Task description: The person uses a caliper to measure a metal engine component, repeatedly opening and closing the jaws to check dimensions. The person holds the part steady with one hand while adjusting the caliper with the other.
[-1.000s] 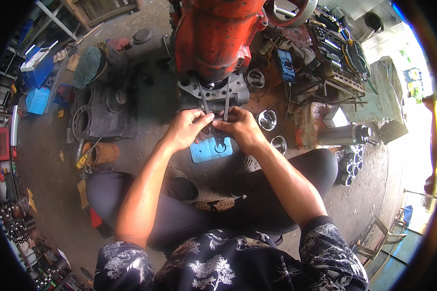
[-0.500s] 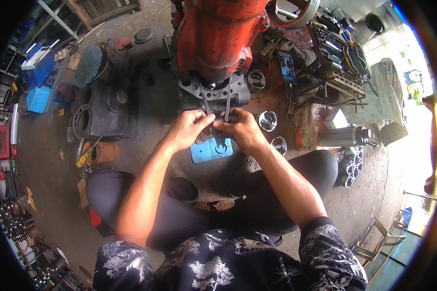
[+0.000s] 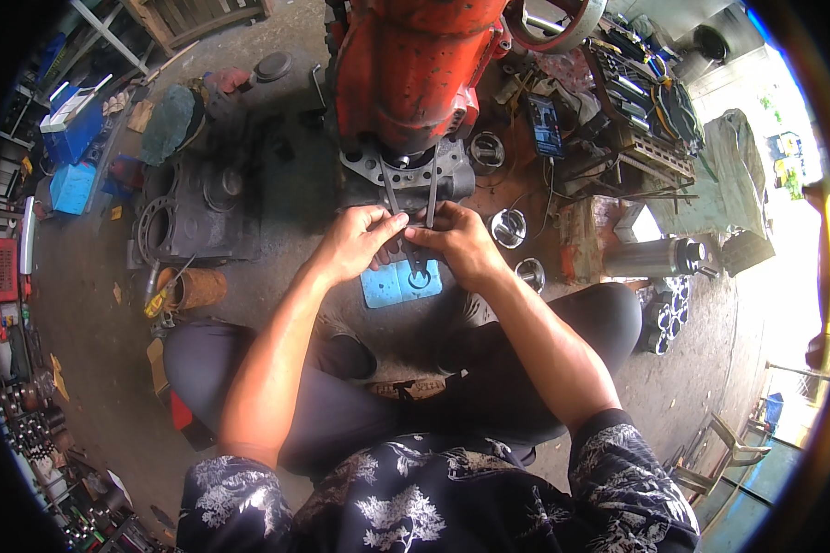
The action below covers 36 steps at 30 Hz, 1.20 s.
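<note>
My left hand (image 3: 358, 241) and my right hand (image 3: 458, 243) meet in front of the red engine (image 3: 415, 78). Both are closed, thumbs inward, on a two-legged metal tool (image 3: 432, 205), possibly pliers. Its two flat legs run away from me and spread over the grey metal flange (image 3: 447, 169) at the engine's lower end; I cannot tell whether they touch it. The tool's dark, hooked near end shows below my fingers, above a light-blue sheet (image 3: 387, 290) on the floor. My fingers hide the tool's middle.
Several pistons, one a silvery piston (image 3: 508, 229), stand to the right beside a phone (image 3: 545, 126) and a steel flask (image 3: 650, 259). At left lie a dark engine block (image 3: 194, 217) and a rusty can (image 3: 199, 288). A tool rack (image 3: 650, 152) stands far right.
Both hands keep their grip on the metal tool. My right hand has shifted very slightly away from me; otherwise the scene looks the same.
</note>
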Tool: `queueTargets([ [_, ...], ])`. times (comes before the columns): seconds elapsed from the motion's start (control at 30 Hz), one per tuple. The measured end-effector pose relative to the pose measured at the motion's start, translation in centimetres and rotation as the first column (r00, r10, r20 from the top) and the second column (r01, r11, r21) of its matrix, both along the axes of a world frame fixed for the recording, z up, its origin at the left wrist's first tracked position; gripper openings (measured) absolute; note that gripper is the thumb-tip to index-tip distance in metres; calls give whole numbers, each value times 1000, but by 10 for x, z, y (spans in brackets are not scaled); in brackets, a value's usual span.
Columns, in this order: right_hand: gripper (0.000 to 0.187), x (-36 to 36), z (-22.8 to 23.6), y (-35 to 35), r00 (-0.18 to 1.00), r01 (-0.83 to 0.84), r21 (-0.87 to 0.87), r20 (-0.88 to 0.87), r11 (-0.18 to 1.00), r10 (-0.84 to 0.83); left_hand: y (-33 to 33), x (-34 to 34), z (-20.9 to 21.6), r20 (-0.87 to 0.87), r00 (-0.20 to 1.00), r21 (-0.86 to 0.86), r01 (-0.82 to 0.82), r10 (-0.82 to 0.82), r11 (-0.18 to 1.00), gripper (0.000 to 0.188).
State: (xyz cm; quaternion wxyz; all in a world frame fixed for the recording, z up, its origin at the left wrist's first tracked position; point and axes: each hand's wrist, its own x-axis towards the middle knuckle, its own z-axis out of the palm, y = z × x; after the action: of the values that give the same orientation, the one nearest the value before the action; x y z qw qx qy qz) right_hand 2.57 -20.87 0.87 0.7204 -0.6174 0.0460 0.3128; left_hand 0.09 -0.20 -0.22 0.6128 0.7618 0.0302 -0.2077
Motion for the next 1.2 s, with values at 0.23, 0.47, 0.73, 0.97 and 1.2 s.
queueTargets([
  [0.23,36,-1,1,0,1000,7,-5,13,1000,-7,-1,-1,1,-1,1000,-4,7,-7,1000,42],
  [0.47,36,1,-1,-2,1000,-4,-21,14,1000,4,-3,-1,2,4,1000,-8,-8,8,1000,43],
  [0.73,38,-1,1,-2,1000,2,-17,-6,1000,-2,-2,-2,-1,10,1000,-22,-5,5,1000,43],
  [0.97,38,1,1,-3,1000,-20,-47,4,999,20,-2,-1,-2,1,1000,-15,-1,1,1000,42],
  [1.2,38,0,1,-3,1000,-8,-9,7,1000,8,-3,-2,1,2,1000,-3,-6,6,1000,42],
])
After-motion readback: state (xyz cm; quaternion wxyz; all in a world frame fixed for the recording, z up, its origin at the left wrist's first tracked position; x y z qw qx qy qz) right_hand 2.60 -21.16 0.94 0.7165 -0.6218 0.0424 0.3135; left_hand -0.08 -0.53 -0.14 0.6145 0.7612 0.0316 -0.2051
